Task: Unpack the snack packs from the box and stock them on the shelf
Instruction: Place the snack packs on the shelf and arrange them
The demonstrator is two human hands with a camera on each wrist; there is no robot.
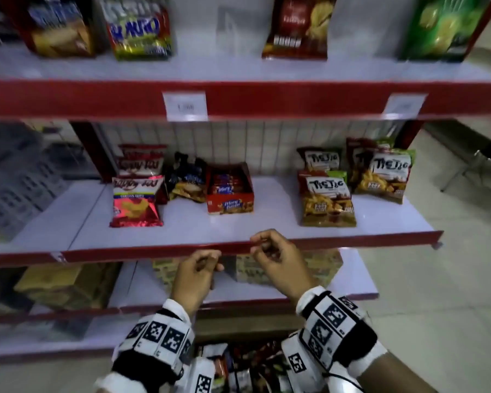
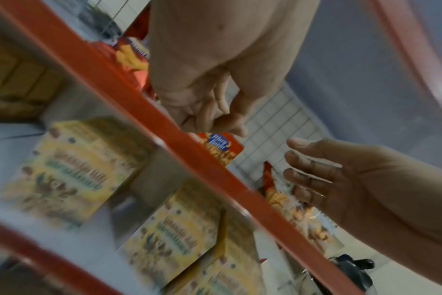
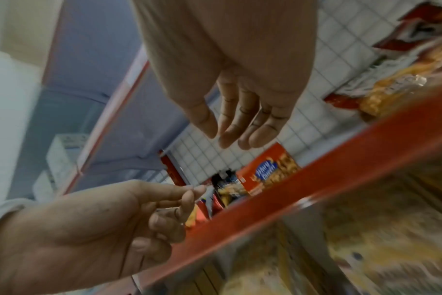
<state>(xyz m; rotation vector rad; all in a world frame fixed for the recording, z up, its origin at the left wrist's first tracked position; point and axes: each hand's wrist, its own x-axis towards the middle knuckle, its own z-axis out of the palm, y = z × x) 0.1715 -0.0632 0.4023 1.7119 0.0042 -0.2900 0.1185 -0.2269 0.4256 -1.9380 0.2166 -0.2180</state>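
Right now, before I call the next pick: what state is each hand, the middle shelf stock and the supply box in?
left hand: empty, fingers loosely curled
right hand: empty, fingers loosely curled
middle shelf: partly stocked, open gap in the centre
red biscuit carton: open-topped, packs inside
Tic Tac bags: upright, front-facing
red chip bag: upright at left
supply box: snack packs inside

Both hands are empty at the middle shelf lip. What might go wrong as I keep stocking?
1. The front Tic Tac bag leans upright near the shelf edge; a passing right hand might tip it off.
2. The red bag stands loose too, beside where the left hand would reach.
3. Packs in the box lie jumbled; grabbing blind may crush them.
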